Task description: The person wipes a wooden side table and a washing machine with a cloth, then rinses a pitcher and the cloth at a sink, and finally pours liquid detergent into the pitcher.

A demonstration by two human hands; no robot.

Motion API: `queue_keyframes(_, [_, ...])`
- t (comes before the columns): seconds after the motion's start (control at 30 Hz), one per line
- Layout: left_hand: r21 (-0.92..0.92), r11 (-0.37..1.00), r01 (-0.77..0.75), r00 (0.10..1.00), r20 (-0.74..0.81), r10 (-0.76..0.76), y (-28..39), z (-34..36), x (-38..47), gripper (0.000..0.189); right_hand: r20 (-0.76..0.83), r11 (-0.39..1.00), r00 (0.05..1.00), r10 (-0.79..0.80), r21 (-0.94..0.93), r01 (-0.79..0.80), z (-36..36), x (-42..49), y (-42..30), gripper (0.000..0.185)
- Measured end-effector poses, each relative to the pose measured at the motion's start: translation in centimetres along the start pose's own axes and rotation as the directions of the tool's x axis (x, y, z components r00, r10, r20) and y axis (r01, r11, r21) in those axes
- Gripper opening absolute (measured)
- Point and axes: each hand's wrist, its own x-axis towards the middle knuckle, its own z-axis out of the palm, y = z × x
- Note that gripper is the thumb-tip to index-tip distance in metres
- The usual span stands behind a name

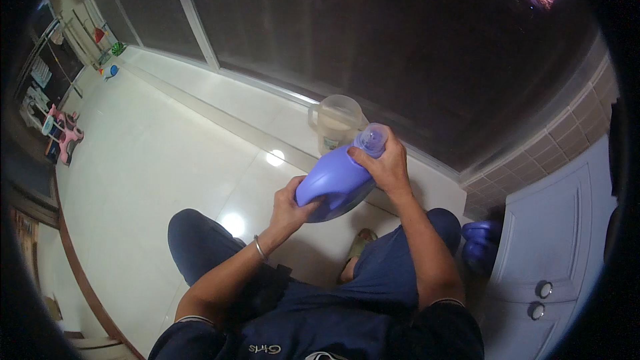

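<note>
A purple plastic jug-style bottle, the kind used for laundry detergent, is held tilted between both hands above the floor. Its translucent neck with the pouring spout points up and away from me; no cap covers the spout. My left hand grips the lower end near the moulded handle. Around the neck, my right hand is closed with the thumb on top. Just beyond the bottle, a translucent plastic pitcher with a side handle stands on the white ledge, partly hidden by the bottle.
A long white ledge runs under the dark window. At right are a blue-grey cabinet and purple bottles beside it. A pink ride-on toy stands far left on the glossy tiled floor; a green ball lies farther back.
</note>
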Motion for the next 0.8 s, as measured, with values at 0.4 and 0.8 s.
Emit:
queue_keyframes(0.4, [-0.04,0.999,-0.006,0.998,0.055,0.009,2.7,-5.8,-0.7,0.038,0.122,0.885,0.992,0.009,0.462,-0.065,3.8,1.3,-1.6,0.046])
queue_keyframes(0.8, [-0.196,0.969,0.149,0.982,0.148,-0.121,3.2,-11.0,-0.4,0.035,0.549,0.722,0.767,-0.332,0.671,-0.168,2.4,2.0,-3.3,0.072])
